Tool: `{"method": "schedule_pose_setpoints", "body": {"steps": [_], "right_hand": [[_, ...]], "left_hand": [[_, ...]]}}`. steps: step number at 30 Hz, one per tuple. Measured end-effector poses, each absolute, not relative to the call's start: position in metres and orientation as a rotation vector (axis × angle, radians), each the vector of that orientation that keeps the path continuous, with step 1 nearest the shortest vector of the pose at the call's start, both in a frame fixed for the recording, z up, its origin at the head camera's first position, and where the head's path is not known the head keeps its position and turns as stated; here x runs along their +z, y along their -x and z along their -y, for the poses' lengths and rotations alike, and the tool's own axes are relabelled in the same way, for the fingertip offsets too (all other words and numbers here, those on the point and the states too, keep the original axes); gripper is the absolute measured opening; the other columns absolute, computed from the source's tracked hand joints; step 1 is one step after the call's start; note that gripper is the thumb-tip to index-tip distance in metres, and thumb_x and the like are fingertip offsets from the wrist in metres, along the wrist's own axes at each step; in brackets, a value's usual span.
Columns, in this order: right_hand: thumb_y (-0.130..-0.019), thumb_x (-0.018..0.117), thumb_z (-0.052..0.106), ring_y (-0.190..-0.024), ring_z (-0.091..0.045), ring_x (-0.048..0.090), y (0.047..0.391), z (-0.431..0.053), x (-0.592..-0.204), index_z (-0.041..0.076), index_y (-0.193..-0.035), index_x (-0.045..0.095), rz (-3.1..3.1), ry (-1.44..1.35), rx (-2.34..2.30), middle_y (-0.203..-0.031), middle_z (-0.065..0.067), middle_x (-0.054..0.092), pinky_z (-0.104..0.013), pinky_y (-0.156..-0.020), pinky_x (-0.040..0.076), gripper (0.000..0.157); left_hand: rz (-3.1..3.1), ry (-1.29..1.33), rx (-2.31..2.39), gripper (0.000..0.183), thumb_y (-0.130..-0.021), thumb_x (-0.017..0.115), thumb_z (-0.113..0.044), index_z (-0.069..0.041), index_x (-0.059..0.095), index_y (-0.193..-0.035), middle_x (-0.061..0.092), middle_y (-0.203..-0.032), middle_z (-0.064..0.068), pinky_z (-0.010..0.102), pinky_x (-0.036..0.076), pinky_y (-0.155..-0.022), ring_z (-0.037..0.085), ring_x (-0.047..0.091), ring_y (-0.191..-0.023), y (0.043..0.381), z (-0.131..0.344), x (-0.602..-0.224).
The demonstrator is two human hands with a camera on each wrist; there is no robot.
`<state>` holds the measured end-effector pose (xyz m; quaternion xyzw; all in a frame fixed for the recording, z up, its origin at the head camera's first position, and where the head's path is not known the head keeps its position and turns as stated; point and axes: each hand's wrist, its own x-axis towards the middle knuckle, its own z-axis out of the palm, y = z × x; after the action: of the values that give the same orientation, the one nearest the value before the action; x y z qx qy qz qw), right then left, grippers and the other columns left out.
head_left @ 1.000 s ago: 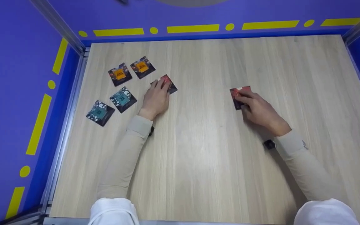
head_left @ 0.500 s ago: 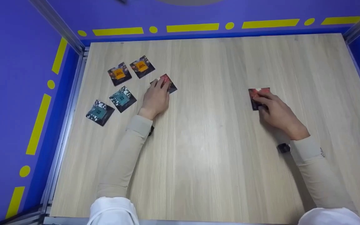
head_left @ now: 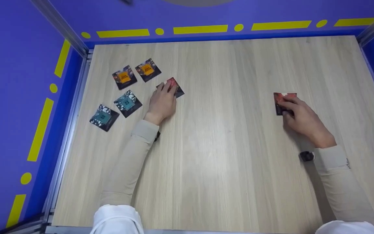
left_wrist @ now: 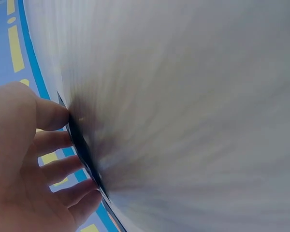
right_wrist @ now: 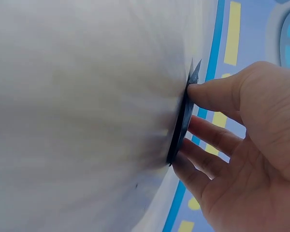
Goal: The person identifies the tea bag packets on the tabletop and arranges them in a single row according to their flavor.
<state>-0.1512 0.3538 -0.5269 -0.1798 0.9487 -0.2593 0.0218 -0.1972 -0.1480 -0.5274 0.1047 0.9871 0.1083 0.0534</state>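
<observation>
My left hand (head_left: 161,103) rests with its fingers and thumb on a flat square red-and-black packet (head_left: 180,92) that lies on the table, partly covered by the hand. In the left wrist view, the straight fingers (left_wrist: 63,170) touch its dark surface. My right hand (head_left: 307,120) holds another red-and-black packet (head_left: 279,109) on the table's right side, thumb near its lower edge and fingers over the top. The right wrist view shows that packet (right_wrist: 180,128) edge-on, low against the table, between thumb and fingertips.
Two orange-labelled packets (head_left: 124,77) lie at the back left of the wooden table (head_left: 213,156). Nearer the left edge are two teal-labelled packets (head_left: 128,103). Blue-purple walls (head_left: 206,16) with yellow marks enclose the back and sides.
My right hand has moved rightward across the table, taking its red-and-black packet along. The left hand and the packet under it have stayed in place.
</observation>
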Motion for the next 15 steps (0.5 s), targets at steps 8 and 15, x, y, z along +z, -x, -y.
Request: {"method": "schedule_pose_setpoints", "body": {"steps": [8, 15], "right_hand": [[-0.100, 0.059, -0.004, -0.137, -0.058, 0.049, 0.149, -0.368, -0.526, -0.008, -0.142, 0.063, -2.934, 0.492, -0.801, -0.153, -0.031, 0.049, -0.072, -0.104, 0.044, 0.042], [-0.101, 0.058, -0.003, -0.138, -0.058, 0.047, 0.148, -0.367, -0.526, -0.008, -0.143, 0.062, -2.928, 0.462, -0.786, -0.154, -0.032, 0.047, -0.073, -0.105, 0.043, 0.043]], "left_hand": [[-3.014, -0.351, 0.361, 0.051, -0.110, 0.049, -0.018, -0.003, 0.050, -0.158, 0.041, -0.167, 0.021, 0.055, 0.040, -0.124, 0.045, 0.040, -0.152, 0.198, 0.148, -0.528], [-3.004, -0.407, 0.431, 0.050, -0.109, 0.049, -0.018, -0.005, 0.053, -0.157, 0.041, -0.168, 0.019, 0.055, 0.041, -0.124, 0.044, 0.040, -0.153, 0.198, 0.143, -0.528]]}}
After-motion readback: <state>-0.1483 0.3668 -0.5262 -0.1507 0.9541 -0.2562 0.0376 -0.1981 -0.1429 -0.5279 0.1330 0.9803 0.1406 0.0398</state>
